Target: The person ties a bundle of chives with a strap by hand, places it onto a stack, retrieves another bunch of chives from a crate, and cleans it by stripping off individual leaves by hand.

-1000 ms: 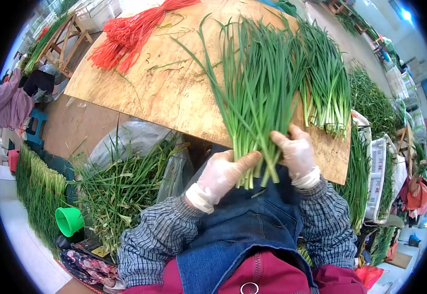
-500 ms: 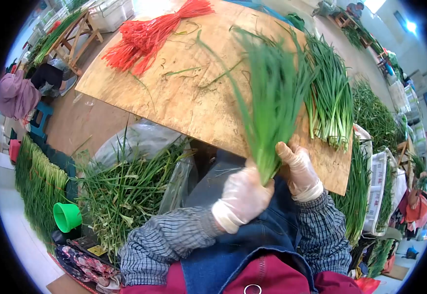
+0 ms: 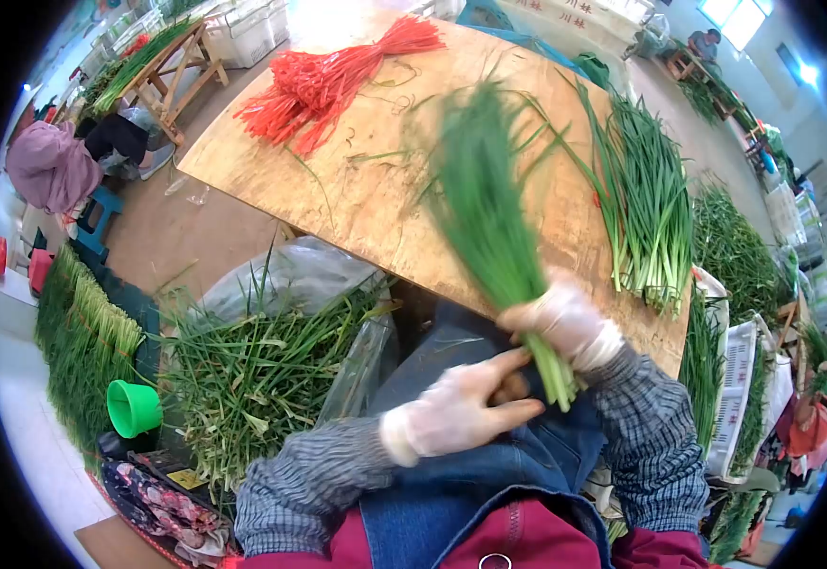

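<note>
My right hand (image 3: 563,321), in a thin whitish glove, is wrapped round a bunch of garlic chives (image 3: 491,204) near its pale stalk ends. The leaves point up and away over the wooden table (image 3: 376,213) and are blurred by motion. Just below, my left hand (image 3: 466,406), gloved too with some bare fingertips showing, has its fingers apart beside the stalk ends and holds nothing. Another pile of garlic chives (image 3: 649,204) lies along the table's right side, stalks toward me.
Red plastic strips (image 3: 323,90) lie at the table's far left. Loose leaves (image 3: 262,365) heap over a clear plastic sheet at left, near a green bucket (image 3: 135,409). A white crate (image 3: 734,398) stands at right. A seated person (image 3: 53,166) is at far left.
The bunch has passed from my left hand into my right hand's grip, its leaves now tilting left. My left hand has let go and opened below. The view has shifted slightly.
</note>
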The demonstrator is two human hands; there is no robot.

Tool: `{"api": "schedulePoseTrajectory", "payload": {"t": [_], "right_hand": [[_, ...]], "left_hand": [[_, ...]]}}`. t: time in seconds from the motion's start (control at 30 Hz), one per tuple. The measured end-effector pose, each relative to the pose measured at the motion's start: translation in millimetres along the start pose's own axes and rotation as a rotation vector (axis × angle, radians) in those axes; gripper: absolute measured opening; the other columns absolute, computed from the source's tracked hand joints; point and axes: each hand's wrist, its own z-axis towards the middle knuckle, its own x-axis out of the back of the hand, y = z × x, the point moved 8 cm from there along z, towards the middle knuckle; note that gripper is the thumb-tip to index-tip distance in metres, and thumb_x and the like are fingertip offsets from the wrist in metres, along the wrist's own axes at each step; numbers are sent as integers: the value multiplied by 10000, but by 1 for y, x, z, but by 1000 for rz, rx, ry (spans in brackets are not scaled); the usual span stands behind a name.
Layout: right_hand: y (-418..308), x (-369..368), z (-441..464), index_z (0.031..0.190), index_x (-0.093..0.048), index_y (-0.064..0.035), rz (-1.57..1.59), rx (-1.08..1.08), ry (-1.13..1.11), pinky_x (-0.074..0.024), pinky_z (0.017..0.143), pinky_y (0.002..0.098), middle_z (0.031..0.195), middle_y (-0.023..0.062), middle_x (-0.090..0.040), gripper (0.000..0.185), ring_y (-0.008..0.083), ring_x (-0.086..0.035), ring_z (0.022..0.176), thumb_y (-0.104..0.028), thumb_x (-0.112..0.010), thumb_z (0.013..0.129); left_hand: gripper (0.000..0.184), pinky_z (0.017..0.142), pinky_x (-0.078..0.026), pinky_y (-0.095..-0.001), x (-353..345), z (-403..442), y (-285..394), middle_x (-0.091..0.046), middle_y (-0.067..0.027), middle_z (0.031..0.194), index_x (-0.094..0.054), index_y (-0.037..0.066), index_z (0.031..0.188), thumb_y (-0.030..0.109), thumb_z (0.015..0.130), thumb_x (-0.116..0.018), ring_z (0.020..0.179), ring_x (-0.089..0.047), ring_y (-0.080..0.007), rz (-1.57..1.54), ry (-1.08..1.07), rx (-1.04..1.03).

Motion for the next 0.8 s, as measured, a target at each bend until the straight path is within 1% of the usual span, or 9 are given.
{"api": "schedulePoseTrajectory", "payload": {"t": [0.1,0.2,0.23,0.4,0.43,0.53,0.63,0.67,0.8], "right_hand": [[1,-47,-11,1121,-492,49,-156,14,-236,-450,787,280,941,108,-604,554,169,-550,883,-104,-702,632],[-8,-89,-31,1188,-436,44,-122,-4,-520,-438,824,283,1010,127,-589,633,171,-540,936,-126,-711,645],[-15,-100,-36,1211,-416,35,-34,35,-585,-434,836,280,1038,122,-583,646,164,-539,949,-135,-709,662],[-90,-103,-55,1247,-376,24,201,245,-648,-434,834,266,1047,101,-582,685,140,-530,958,-60,-715,658],[-104,-92,-55,1139,-439,14,283,363,-559,-459,776,282,915,109,-607,550,149,-570,861,-61,-701,662],[-118,-62,-48,1107,-477,2,412,384,-349,-453,756,261,925,49,-588,508,118,-547,866,-2,-697,649],[-105,-41,-36,933,-583,21,712,247,-199,-475,568,245,775,70,-613,280,125,-586,650,-27,-686,677],[-93,-40,-27,881,-604,14,794,269,-129,-473,484,241,714,79,-613,199,132,-577,550,-47,-674,705],[-20,-73,-11,917,-563,17,938,4,45,-509,517,291,785,89,-600,246,178,-590,603,-127,-645,734]], "left_hand": [[538,779,-467,-288,16,-39,-39,-639,-98,918,-447,-20,1244,181,789,-653,836,-596,-157,50,-32,117],[522,838,-446,-296,28,-81,-64,-622,-139,989,-496,-20,1188,258,780,-666,930,-584,-192,24,-24,284],[526,904,-415,-297,30,-91,-70,-604,-105,1067,-497,-6,1197,139,738,-709,1030,-545,-175,-57,-17,283],[635,971,-343,-328,56,-110,-30,-481,-106,1245,-450,-2,1236,50,675,-742,1148,-448,-208,-279,297,70],[638,978,-335,-330,60,-107,-20,-476,-105,1250,-449,-3,1236,43,672,-743,1156,-440,-211,-332,331,28],[684,944,-375,-330,83,-88,12,-548,-125,1154,-417,-29,1259,90,671,-747,1061,-519,-209,-356,364,-186],[622,905,-413,-322,107,-58,44,-566,-142,1113,-404,-51,1265,151,744,-676,1004,-553,-207,-393,473,-322],[555,877,-425,-304,113,-48,46,-575,-144,1092,-406,-65,1255,165,791,-606,984,-555,-198,-349,518,-243],[516,699,-448,-248,122,-9,13,-612,-97,937,-499,-67,1151,308,813,-606,803,-569,-150,-347,408,111]]}}
